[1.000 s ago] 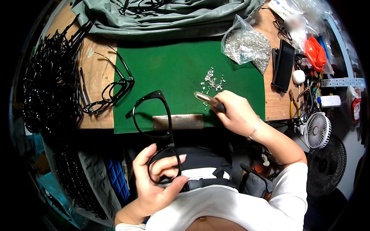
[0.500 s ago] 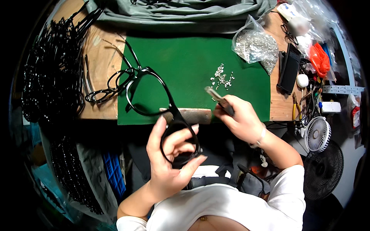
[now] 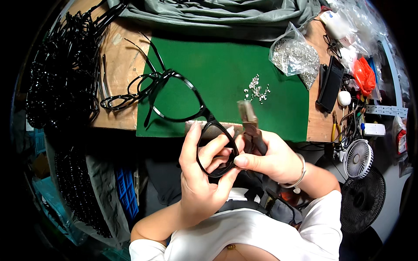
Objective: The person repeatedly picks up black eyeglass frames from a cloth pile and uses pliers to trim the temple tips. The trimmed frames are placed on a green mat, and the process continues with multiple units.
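Black eyeglass frame (image 3: 191, 108) sits in the head view above the near edge of the green mat (image 3: 226, 65), held up off the surface. The left hand (image 3: 204, 174) is curled around the nearer lens rim, fingers (image 3: 215, 145) threaded through the opening and closed on it. The right hand (image 3: 272, 158) is closed around a pair of pliers (image 3: 249, 124), its thumb tip pressing on the same rim, so both hands meet there. The frame's long axis runs diagonally, its far lens pointing up and left toward the loose frames (image 3: 126, 93) on the wooden surface (image 3: 119, 65). Half a second ago the right hand was off to the side, apart from the frame; it has since come in against the left
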Demonstrator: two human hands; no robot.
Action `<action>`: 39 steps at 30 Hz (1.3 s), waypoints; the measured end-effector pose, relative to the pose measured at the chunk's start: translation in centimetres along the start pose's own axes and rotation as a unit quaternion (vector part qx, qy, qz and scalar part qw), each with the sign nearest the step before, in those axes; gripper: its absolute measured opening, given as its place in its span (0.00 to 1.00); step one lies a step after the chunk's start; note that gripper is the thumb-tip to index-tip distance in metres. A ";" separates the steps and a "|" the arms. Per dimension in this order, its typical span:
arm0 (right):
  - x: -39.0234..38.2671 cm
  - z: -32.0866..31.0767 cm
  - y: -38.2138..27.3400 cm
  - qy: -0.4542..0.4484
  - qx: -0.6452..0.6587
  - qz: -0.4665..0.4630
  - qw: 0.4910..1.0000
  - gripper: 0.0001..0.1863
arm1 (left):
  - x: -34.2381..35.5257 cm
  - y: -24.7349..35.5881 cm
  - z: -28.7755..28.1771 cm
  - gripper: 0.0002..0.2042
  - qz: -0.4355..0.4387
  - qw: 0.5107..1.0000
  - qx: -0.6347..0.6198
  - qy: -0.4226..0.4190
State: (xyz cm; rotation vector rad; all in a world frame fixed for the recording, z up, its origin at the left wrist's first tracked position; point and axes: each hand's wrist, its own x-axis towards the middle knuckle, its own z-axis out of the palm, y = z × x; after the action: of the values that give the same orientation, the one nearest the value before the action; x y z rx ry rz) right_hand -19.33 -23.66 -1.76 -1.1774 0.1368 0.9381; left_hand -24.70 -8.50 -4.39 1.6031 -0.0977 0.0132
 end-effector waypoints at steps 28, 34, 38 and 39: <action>-1.1 0.1 -2.4 -0.162 -0.536 -0.048 0.827 0.18 | 0.6 3.2 -3.5 0.41 -0.135 0.969 -0.182 -0.097; -0.9 -0.4 -2.5 -0.168 -0.498 -0.008 0.851 0.21 | 0.9 3.4 -3.3 0.41 -0.170 0.963 -0.191 -0.088; -0.7 -2.7 -2.6 -0.150 -0.448 -0.063 0.879 0.26 | 1.1 3.4 -3.4 0.41 -0.180 0.968 -0.158 -0.078; -0.5 -3.1 -2.5 -0.106 -0.483 -0.087 0.865 0.24 | 1.2 3.3 -3.4 0.41 -0.180 0.968 -0.157 -0.075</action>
State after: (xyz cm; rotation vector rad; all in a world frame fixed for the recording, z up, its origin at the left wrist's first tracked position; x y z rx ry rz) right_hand -16.76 -26.69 -1.03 -1.9444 -0.6936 0.9839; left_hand -23.55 -5.23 -0.91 1.2824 0.0727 -0.3885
